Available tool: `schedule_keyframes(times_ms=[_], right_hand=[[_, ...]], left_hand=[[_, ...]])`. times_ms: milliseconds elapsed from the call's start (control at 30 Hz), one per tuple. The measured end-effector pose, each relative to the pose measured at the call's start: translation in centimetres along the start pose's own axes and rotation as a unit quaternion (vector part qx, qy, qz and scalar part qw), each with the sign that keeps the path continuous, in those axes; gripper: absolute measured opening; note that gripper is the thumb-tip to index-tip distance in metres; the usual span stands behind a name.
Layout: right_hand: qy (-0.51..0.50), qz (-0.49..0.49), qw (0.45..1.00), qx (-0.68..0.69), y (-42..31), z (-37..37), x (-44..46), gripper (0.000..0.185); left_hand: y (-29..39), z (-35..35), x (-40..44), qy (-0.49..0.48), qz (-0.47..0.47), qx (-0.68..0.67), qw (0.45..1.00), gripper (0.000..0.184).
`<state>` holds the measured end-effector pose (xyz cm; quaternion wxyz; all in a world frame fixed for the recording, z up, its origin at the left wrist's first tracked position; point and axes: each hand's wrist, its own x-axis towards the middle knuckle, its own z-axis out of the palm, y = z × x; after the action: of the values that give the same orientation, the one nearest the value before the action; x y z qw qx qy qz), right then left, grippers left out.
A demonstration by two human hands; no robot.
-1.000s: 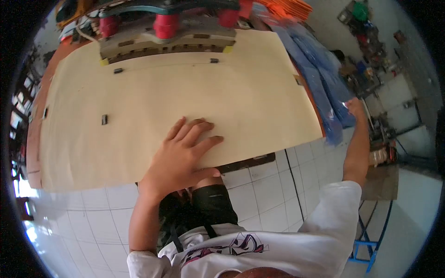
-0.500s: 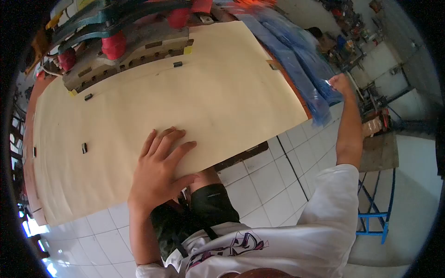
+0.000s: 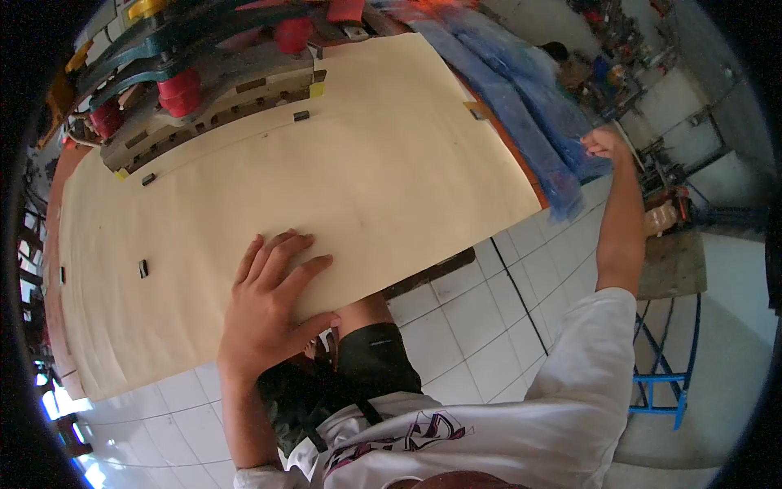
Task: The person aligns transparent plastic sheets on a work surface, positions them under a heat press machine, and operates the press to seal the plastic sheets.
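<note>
My left hand point(image 3: 273, 289) lies with its fingers spread on a large cream sheet point(image 3: 383, 163) that covers the table, near its front edge, and holds nothing. Out to the far right, my right hand point(image 3: 603, 144) has its fingers curled in and closed at the edge of a blue, see-through plastic sheet point(image 3: 521, 106). It seems to pinch this plastic, which lies in long folds beside the table's right side. Small dark blocks sit on the cream sheet, among them one black block point(image 3: 301, 116) near the back and another point(image 3: 143, 268) at the left.
A heavy metal machine with green arms point(image 3: 122, 77) and red cylinders point(image 3: 179, 92) stands over the table's back left. White floor tiles point(image 3: 456, 326) show below. A blue metal frame point(image 3: 660, 379) stands at the right, and cluttered gear point(image 3: 611, 69) lies beyond the plastic.
My right hand has shifted slightly to the right, beside the blue plastic. My left hand stays spread on the cream sheet, and the whole view has shifted a little.
</note>
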<state>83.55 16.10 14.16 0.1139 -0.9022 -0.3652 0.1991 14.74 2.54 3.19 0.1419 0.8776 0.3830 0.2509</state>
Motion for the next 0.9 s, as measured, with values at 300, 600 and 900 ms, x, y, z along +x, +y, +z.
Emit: schedule_keyframes(times_ms=[300, 600, 900], right_hand=[[0.102, -0.017, 0.979, -0.177, -3.0, 0.6, 0.9, 0.021], [0.235, -0.087, 0.968, 0.001, 1.0, -3.2, 10.2, 0.021], [0.483, -0.126, 0.862, -0.092, -2.2, -8.7, 10.1, 0.022]], left_hand=[[-0.3, -0.2, -0.2, 0.005, -0.003, -0.010, 1.000, 0.059], [-0.7, 0.1, -0.6, 0.025, 0.007, -0.012, 1.000, 0.058], [-1.0, 0.0, -1.2, 0.042, 0.022, -0.016, 0.999, 0.056]])
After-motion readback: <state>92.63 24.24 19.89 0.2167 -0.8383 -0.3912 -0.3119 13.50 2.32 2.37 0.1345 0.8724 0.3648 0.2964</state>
